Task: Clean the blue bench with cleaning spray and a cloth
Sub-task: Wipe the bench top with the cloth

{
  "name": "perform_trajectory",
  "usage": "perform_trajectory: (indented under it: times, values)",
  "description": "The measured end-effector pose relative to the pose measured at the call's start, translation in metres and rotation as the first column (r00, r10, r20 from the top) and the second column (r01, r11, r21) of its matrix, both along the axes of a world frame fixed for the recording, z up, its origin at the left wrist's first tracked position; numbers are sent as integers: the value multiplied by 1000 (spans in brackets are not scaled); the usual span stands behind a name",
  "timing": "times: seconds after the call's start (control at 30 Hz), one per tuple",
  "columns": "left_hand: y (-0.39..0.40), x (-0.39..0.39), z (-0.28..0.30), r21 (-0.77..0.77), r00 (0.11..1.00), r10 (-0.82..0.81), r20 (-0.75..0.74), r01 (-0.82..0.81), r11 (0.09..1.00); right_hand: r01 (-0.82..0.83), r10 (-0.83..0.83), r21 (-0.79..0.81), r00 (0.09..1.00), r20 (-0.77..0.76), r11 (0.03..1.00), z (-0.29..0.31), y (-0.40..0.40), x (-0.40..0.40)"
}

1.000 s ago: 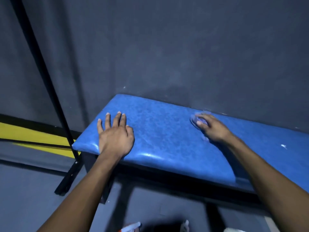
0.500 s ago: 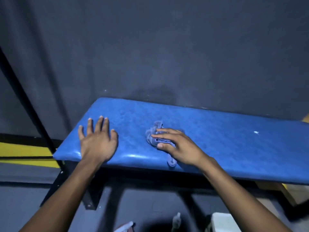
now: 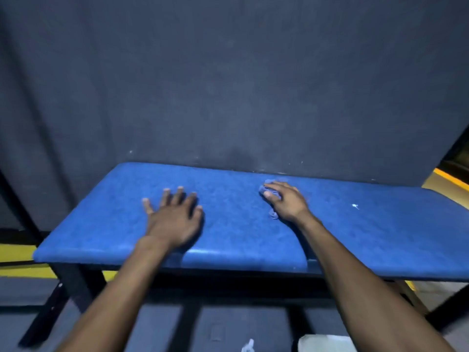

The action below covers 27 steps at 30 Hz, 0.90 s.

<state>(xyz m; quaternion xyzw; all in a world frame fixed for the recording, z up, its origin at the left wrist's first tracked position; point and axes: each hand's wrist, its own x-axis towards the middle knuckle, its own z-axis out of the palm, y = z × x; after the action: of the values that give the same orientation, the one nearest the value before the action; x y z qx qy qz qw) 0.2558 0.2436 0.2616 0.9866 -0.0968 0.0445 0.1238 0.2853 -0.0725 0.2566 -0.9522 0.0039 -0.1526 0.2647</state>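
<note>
The blue padded bench [image 3: 106,224] runs across the view against a dark wall. My left hand [image 3: 175,217] lies flat on its left part, fingers spread, holding nothing. My right hand [image 3: 286,201] presses a small crumpled blue-grey cloth [image 3: 266,190] onto the bench top near the back edge; most of the cloth is hidden under the palm, with a bit of it showing by the wrist. A small white speck [image 3: 354,206] sits on the bench to the right of that hand.
Dark wall [image 3: 228,85] directly behind the bench. A black metal frame leg [image 3: 73,283] stands under the left end. A white nozzle tip [image 3: 248,346] and a white object [image 3: 322,344] show on the floor at the bottom edge. Yellow stripe [image 3: 15,252] at left.
My right hand has slid the cloth from the front middle of the bench back toward the wall and to the right. The left hand stays flat on the bench.
</note>
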Motion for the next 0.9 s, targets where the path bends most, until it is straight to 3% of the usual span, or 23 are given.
perform_trajectory:
  times: [0.17,0.27,0.43,0.53,0.6,0.73,0.83,0.9]
  values:
    - [-104,4,-4,-91,983,-181,1,181,979,-319,318,-58,948,-23,946,5,-10,-69]
    - [-126,14,-13,-15,978,-201,-56,201,980,-327,325,-104,945,-31,939,11,-68,-133]
    - [-128,20,-17,61,976,-202,-85,207,976,-74,78,-94,996,37,993,8,-194,-157]
    - [-130,19,-19,68,980,-193,-55,196,978,224,-218,-43,969,116,974,2,-248,-115]
    - [-130,19,-21,65,981,-189,-42,191,979,296,-294,-32,954,60,955,2,-260,-71]
    - [-128,20,-24,56,983,-183,-20,184,981,129,-129,-28,992,-4,991,-6,-231,-26]
    - [-126,20,-26,48,982,-188,-22,188,981,-90,90,-13,996,-30,996,6,-182,-84]
    - [-126,20,-26,44,982,-187,-25,188,981,-176,174,-37,982,-67,984,15,-191,-133]
